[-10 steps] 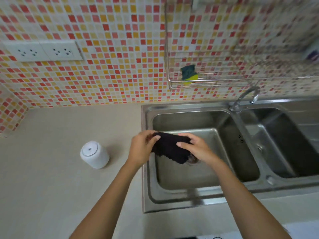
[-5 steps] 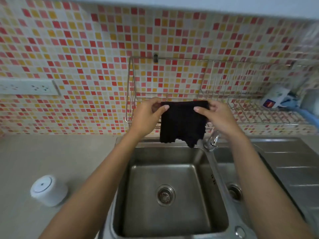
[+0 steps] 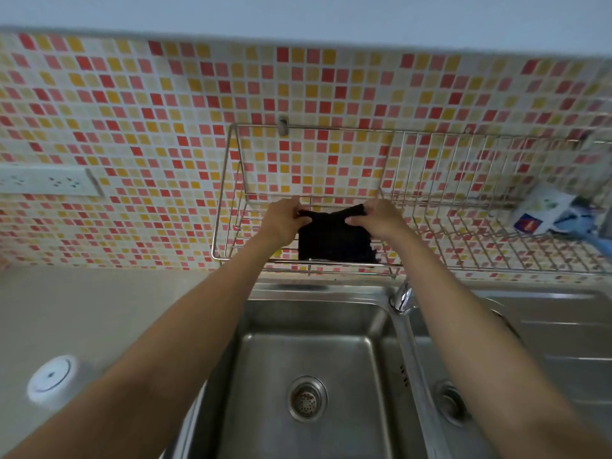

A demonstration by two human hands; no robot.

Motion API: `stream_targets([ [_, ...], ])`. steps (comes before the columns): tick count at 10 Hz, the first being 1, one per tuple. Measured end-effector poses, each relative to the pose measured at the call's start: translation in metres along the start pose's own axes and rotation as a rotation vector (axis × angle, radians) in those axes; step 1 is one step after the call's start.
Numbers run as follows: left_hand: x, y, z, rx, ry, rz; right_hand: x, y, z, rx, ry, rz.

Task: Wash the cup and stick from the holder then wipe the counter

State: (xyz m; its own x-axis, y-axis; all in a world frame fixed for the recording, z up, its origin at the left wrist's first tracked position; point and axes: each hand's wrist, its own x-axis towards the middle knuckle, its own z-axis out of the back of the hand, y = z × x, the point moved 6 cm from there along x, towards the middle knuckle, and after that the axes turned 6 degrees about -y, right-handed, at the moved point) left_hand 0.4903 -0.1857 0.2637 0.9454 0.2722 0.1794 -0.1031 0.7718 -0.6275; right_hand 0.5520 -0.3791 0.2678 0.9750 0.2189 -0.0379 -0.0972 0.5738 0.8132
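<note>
Nearest to us, at 6 o'clock, lies the steel sink (image 3: 374, 352), its round drain (image 3: 306, 397) in the floor of the left basin; a second drain (image 3: 451, 399) shows in the right basin at 5 o'clock. The tap (image 3: 403, 298) stands on the divider between the basins. At 8 o'clock a white round cup (image 3: 50, 378) rests mouth-down on the beige counter (image 3: 109, 309), well apart from the sink. We see no stick.

Both forearms reach forward from the lower corners toward 12 o'clock. The left hand (image 3: 284, 223) and the right hand (image 3: 374, 219) each grip an upper corner of a black cloth (image 3: 334, 241); the fingers (image 3: 356, 220) of each hand are closed tight on the fabric, which sags between them. The cloth hangs down inside the wire rack (image 3: 430, 207), its lower edge near the rack's front rail.

Farther back, the rack is fixed to the tiled wall (image 3: 165, 111). At 3 o'clock a white packet (image 3: 539, 210) and a blue item (image 3: 592, 240), too blurred to identify, lie on the rack. At 9 o'clock a white socket plate (image 3: 49, 182) sits on the tiles.
</note>
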Motion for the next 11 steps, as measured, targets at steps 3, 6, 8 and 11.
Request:
stream_targets([
  [3, -0.009, -0.021, -0.021, 0.404, 0.139, -0.318, -0.02, 0.016, -0.023, -0.36, -0.077, 0.328],
  [6, -0.018, -0.013, -0.015, 0.406, 0.061, -0.334, -0.039, 0.008, -0.049, -0.562, 0.229, 0.259],
  [8, -0.04, 0.016, 0.013, 0.289, -0.124, -0.138, -0.048, 0.001, -0.054, -0.628, 0.263, 0.197],
  [11, -0.09, 0.033, 0.022, 0.54, -0.009, -0.131, -0.066, 0.012, -0.041, -0.708, 0.003, 0.259],
])
